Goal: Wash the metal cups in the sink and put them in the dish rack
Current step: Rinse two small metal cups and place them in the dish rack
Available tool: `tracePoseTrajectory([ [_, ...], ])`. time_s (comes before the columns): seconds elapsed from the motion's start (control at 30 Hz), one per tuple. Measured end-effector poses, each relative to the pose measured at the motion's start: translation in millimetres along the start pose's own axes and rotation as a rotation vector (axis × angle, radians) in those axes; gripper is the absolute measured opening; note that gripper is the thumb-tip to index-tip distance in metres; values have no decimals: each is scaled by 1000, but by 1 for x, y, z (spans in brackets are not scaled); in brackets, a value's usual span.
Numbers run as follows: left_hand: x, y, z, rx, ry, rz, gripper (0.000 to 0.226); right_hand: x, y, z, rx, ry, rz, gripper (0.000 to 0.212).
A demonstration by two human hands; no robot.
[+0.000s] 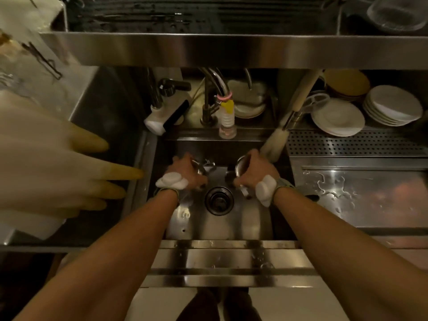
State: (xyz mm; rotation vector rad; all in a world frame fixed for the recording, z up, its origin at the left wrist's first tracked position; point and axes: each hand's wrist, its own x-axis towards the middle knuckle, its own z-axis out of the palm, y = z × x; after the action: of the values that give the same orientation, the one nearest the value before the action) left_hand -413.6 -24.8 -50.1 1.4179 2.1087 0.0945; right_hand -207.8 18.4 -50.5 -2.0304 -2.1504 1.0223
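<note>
Down in the sink [231, 225], above the round drain [218, 200], both hands are at work, each with a metal cup. The left hand [185, 173] has its fingers [200, 179] curled shut round one metal cup [199, 169], of which only a bright sliver shows past the knuckles; the right hand [254, 169] is closed the same way on a second metal cup [239, 169], whose rim gleams just left of its thumb. The two cups sit near each other but apart, with the drain just below and between the fingers. Beyond the fingers hangs the faucet [225, 110] (whether water is running I cannot tell in this dim light), and a pale brush [275, 142] leans down just behind the right hand. By my judgement this is the washing step, with both cups in hand over the basin and neither yet racked. Well off to the right of the right hand lies a perforated drain tray [347, 142] with stacked white plates [391, 105] behind it; the next move calls for a rinse, then a lift clear of the sink wall and a firm hold on wet, slippery metal.
</note>
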Motion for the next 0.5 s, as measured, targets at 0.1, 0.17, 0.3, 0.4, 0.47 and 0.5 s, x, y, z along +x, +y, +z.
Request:
tracePoseTrajectory([
  [0.1,6,8,0,-115,176,3,83,5,5,-9,118,217,-1,97],
  [0.17,6,10,4,-42,51,4,84,5,10,-4,-49,61,-12,100],
  [0.3,-6,7,25,63,61,31,76,-1,21,9,-103,-60,-20,97],
  [0.4,-6,5,19,-68,271,46,73,-1,18,3,67,177,-58,93],
  [0.47,-4,4,13,-73,314,71,74,1,16,0,102,244,-68,94],
  [0.5,-2,4,11,-69,260,66,75,3,16,0,55,195,-56,95],
])
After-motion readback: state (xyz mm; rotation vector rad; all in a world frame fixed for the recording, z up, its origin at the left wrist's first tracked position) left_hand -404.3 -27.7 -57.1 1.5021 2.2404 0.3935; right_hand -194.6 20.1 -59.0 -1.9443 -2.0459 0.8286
